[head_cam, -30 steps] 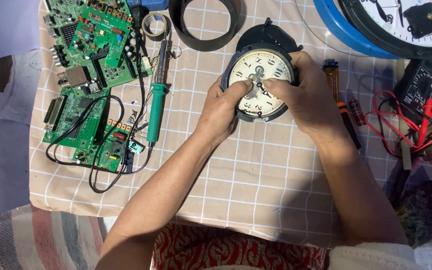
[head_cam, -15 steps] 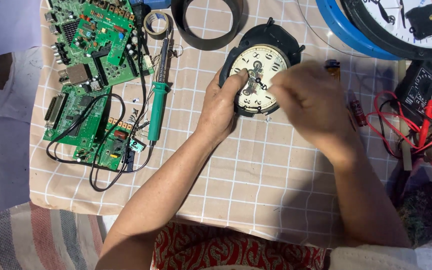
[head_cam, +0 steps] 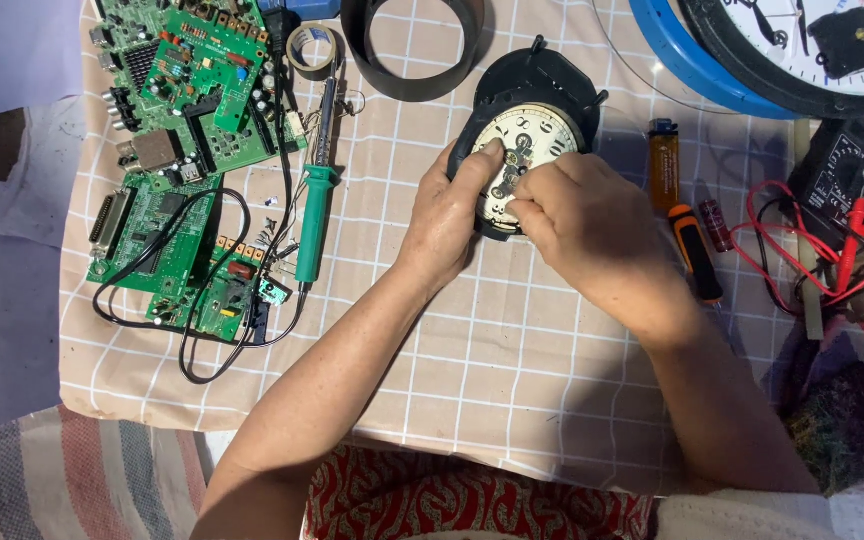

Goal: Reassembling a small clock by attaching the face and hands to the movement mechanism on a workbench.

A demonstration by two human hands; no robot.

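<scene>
The left hand [head_cam: 447,215] is gripping the rim of the small black alarm clock [head_cam: 532,140], which is lying face-up on the checked table [head_cam: 512,350]. The right hand [head_cam: 577,215] is pinching closed at the dial centre; what it is holding cannot be told. Risk: excess pinch force may be bending the thin clock hands, and the nearby soldering iron [head_cam: 314,210] could be knocked.

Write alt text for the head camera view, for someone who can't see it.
Both hands work on a small black alarm clock on a checked cloth: left hand grips its side, right hand pinches at its face. Green circuit boards and a soldering iron lie left.
</scene>
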